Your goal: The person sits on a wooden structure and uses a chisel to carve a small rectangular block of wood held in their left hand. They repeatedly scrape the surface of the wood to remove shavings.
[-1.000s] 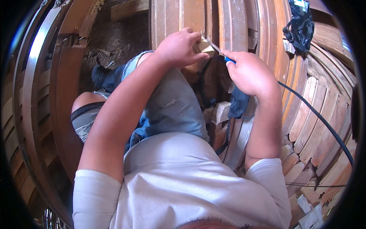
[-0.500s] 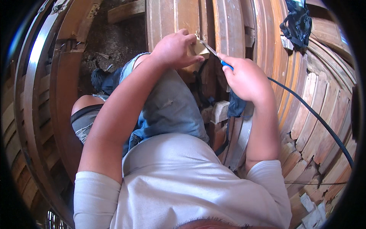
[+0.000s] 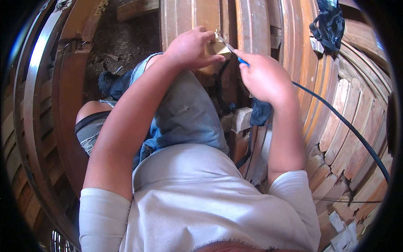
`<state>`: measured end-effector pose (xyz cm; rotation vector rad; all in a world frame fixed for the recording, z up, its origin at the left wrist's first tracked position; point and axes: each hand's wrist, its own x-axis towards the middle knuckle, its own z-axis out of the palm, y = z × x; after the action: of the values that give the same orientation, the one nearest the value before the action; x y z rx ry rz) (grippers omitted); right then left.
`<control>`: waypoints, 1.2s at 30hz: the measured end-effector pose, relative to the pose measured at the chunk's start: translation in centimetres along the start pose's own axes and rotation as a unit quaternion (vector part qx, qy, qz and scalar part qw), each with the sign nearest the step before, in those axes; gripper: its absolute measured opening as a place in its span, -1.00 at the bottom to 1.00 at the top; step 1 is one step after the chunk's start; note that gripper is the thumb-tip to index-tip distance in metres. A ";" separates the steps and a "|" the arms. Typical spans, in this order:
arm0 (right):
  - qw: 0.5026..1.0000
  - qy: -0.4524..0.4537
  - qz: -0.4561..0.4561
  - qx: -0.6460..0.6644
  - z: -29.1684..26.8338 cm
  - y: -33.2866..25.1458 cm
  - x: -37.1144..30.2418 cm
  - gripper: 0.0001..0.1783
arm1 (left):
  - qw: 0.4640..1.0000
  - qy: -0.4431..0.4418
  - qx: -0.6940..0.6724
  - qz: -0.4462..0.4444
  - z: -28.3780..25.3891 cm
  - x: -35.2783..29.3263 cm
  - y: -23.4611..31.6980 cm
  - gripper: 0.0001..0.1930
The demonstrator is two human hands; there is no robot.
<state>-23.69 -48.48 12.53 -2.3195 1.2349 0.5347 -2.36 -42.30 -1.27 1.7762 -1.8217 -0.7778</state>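
My left hand [image 3: 191, 48] grips a small pale yellowish block [image 3: 219, 49] between thumb and fingers, above the brown wooden boards in front of me. My right hand [image 3: 266, 77] is wrapped round the blue handle of a slim metal hand tool [image 3: 226, 44]. Its grey shaft slants up and left, lying along the block's upper edge close to my left fingertips. Whether the tool is a file or a blade I cannot make out. Some of the block is hidden behind my left fingers.
Long moulded boards [image 3: 252, 31] run away from me. A black plastic bag [image 3: 327, 25] hangs at the upper right, and a black cable [image 3: 336, 113] curves down the right side. Stacked wood pieces [image 3: 342, 126] stand on the right. A wood offcut [image 3: 242, 119] lies beside my leg.
My right hand has shifted left and slightly up, pushing the tool along the block toward my left fingers. The left hand and block stay nearly in place.
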 end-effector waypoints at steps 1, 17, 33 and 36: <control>1.000 -0.009 0.004 0.005 -0.7 -0.4 -0.1 -0.46 | 1.000 0.007 -0.001 0.006 0.1 0.1 -0.2 -0.36; 0.999 -0.017 0.016 0.034 -0.7 1.1 -0.9 -0.47 | 1.000 -0.013 0.012 0.007 0.4 -0.2 0.2 -0.35; 0.991 -0.065 0.031 0.113 -1.2 2.1 -1.1 -0.46 | 0.999 0.011 0.038 0.010 0.1 -0.3 0.3 -0.32; 0.991 -0.036 0.029 0.122 0.4 2.5 -1.2 -0.47 | 1.000 0.002 0.028 0.013 0.2 0.0 0.7 -0.30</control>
<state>-26.51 -48.68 12.29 -2.0497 1.2620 0.4540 -2.96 -42.32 -0.96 1.7841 -1.8768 -0.7192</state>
